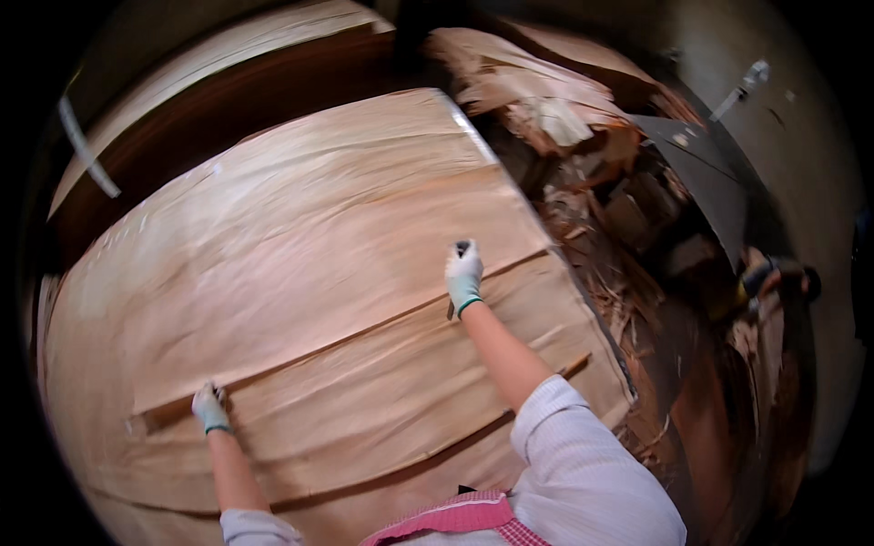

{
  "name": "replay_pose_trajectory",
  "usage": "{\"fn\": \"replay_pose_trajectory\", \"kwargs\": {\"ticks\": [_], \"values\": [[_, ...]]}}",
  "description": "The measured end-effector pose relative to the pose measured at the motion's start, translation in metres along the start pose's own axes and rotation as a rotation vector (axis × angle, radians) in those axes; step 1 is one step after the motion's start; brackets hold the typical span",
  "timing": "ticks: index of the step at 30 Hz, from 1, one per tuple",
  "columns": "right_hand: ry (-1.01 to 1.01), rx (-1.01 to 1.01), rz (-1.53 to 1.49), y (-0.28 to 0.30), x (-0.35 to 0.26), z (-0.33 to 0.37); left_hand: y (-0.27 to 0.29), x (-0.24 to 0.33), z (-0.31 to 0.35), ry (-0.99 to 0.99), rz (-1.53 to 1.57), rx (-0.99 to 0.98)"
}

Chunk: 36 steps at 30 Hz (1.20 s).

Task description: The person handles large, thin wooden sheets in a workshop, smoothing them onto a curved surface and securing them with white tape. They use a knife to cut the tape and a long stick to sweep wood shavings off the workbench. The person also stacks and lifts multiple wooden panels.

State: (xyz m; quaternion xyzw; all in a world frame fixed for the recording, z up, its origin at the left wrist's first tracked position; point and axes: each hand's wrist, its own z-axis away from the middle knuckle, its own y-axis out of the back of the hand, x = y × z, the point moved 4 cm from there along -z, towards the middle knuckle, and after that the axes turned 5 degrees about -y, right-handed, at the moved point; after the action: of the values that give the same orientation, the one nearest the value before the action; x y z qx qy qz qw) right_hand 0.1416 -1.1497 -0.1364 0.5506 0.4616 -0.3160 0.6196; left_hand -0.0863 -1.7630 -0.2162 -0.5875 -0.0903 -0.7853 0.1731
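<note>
A broad stack of thin tan wood veneer sheets spreads out before me. The loose near edge of the upper sheet runs slantwise across it, over another wavy veneer sheet. My left hand, in a white glove with a green cuff, has its fingers curled at that edge, near its left end; the fingertips are blurred. Farther right, my gloved right hand is closed around what looks like a knife. Its dark end pokes out above the fist and a narrow blade-like part shows below, close to the same sheet edge.
Another tall veneer stack stands behind. Torn veneer scraps heap up along the right side, with a grey panel leaning beyond. A blurred yellow and black object is at far right. A pale strip juts at upper left.
</note>
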Motion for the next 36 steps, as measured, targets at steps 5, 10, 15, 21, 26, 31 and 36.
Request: {"fn": "replay_pose_trajectory", "kwargs": {"ticks": [5, 10, 15, 21, 26, 31, 36], "values": [[0.529, -0.819, 0.328, -0.121, -0.081, 0.135, -0.005, 0.005, 0.015, -0.031, 0.041, 0.044], [0.463, -0.963, 0.57, -0.169, -0.041, 0.165, -0.023, 0.042, 0.03, -0.096, 0.077, -0.005], [0.323, -0.982, 0.5, -0.17, -0.026, 0.15, -0.042, 0.087, 0.055, -0.26, -0.516, 0.124], [0.332, -1.011, 0.476, -0.177, -0.018, 0.142, -0.016, 0.055, 0.077, 0.064, -0.094, 0.136], [0.422, -0.982, 0.489, -0.181, -0.02, 0.146, 0.018, 0.054, 0.113, -0.411, -0.422, 0.18], [0.344, -1.012, 0.453, -0.186, -0.02, 0.156, 0.047, 0.069, 0.14, -0.737, -0.822, 0.143], [0.384, -0.934, 0.495, -0.177, -0.013, 0.123, 0.044, 0.105, 0.087, -0.831, -1.055, 0.102]]}}
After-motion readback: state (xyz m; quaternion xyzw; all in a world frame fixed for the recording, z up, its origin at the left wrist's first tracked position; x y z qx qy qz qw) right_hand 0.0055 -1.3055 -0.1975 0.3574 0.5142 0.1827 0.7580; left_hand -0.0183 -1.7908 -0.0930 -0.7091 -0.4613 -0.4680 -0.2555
